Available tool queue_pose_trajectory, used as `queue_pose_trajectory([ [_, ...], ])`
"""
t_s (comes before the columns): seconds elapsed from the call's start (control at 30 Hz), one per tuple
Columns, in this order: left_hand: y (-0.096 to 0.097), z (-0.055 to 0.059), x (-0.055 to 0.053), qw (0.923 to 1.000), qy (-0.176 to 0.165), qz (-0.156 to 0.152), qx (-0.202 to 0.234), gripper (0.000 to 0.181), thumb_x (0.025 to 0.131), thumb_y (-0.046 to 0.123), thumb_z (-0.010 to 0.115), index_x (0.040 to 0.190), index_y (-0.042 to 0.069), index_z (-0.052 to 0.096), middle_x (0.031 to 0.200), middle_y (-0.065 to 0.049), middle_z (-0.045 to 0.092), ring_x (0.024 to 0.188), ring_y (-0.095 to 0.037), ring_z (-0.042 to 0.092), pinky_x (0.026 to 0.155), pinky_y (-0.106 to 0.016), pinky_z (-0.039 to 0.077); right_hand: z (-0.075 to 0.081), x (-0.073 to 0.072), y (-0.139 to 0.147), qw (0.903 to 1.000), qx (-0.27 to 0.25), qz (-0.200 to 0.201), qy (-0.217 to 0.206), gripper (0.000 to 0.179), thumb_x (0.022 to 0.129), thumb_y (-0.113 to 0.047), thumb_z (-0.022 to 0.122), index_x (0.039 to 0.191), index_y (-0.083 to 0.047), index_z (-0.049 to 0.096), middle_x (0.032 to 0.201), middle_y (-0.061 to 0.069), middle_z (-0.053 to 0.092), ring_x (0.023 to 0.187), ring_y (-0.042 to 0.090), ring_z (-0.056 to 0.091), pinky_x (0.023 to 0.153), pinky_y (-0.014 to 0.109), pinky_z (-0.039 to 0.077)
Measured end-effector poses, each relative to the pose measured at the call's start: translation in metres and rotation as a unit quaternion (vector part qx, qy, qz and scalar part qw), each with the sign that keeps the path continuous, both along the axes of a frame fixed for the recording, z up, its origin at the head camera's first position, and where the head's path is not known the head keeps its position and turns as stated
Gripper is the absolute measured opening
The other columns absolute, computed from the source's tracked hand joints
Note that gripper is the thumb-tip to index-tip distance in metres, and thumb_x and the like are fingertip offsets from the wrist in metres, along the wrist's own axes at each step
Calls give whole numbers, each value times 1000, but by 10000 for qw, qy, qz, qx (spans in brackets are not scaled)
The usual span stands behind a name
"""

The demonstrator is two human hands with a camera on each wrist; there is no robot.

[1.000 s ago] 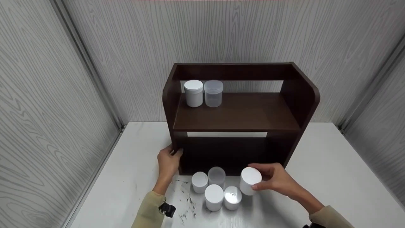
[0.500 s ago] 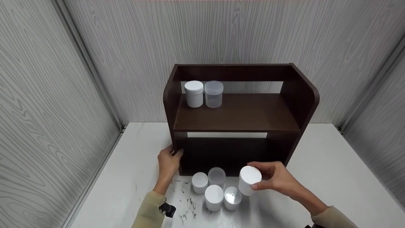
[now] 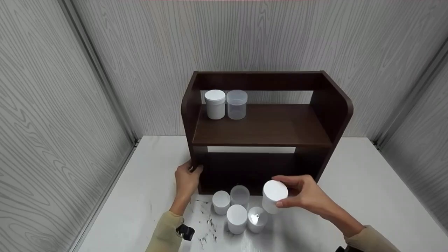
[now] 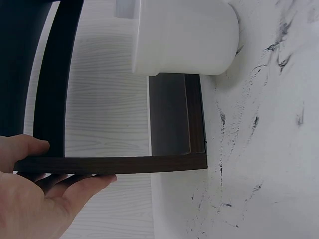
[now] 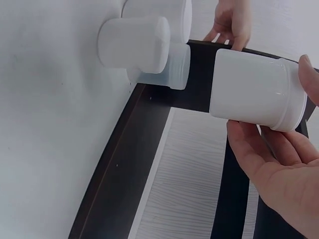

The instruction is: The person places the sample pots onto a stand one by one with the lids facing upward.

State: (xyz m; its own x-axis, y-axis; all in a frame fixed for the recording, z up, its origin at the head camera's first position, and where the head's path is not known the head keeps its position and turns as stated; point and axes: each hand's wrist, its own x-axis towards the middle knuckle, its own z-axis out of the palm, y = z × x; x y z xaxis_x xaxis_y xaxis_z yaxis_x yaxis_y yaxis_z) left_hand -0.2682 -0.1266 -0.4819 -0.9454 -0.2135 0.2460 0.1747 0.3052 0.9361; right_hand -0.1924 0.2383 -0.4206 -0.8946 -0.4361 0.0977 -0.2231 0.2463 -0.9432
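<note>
My right hand [image 3: 308,196] holds a white lidded jar [image 3: 274,196] between thumb and fingers, lifted off the table in front of the shelf. In the right wrist view this jar [image 5: 254,89] is seen from the side, gripped near its lid. My left hand [image 3: 187,180] grips the left side panel of a dark brown two-tier shelf [image 3: 262,144], thumb inside and fingers outside, as the left wrist view shows at the panel [image 4: 114,164]. On the upper tier stand a white jar [image 3: 215,105] and a translucent jar [image 3: 237,105], side by side at the left.
Several jars stand close together before the shelf: a white jar [image 3: 221,202], a translucent jar [image 3: 240,195], a taller white jar [image 3: 237,219] and a shiny-lidded jar [image 3: 257,219]. Dark scuffs mark the white table [image 3: 147,189]. Wood-patterned panels [image 3: 140,52] enclose it.
My right hand has raised the white jar slightly and carried it a little left, toward the shelf. My left hand stays on the side panel.
</note>
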Motion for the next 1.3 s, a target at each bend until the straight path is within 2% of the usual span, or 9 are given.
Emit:
queue_pose_trajectory([
  [0.3, 1, -1, 0, 10000, 43, 76, -1, 43, 99, 6, 67, 135, -16, 61, 131, -32, 65, 123, -42, 65, 101, -50, 54, 17, 3, -4, 10000, -25, 59, -26, 74, 76, -8, 94, 141, 6, 62, 127, 17, 73, 108, 29, 73, 88, 34, 60],
  [1.3, 0, -1, 0, 10000, 9, 87, 27, 43, 98, 7, 67, 134, -15, 62, 132, -31, 65, 121, -41, 66, 98, -48, 56, 71, 5, -14, 9998, 138, 27, 158, 73, 75, -10, 96, 140, 2, 65, 124, 13, 74, 107, 29, 74, 86, 34, 61],
])
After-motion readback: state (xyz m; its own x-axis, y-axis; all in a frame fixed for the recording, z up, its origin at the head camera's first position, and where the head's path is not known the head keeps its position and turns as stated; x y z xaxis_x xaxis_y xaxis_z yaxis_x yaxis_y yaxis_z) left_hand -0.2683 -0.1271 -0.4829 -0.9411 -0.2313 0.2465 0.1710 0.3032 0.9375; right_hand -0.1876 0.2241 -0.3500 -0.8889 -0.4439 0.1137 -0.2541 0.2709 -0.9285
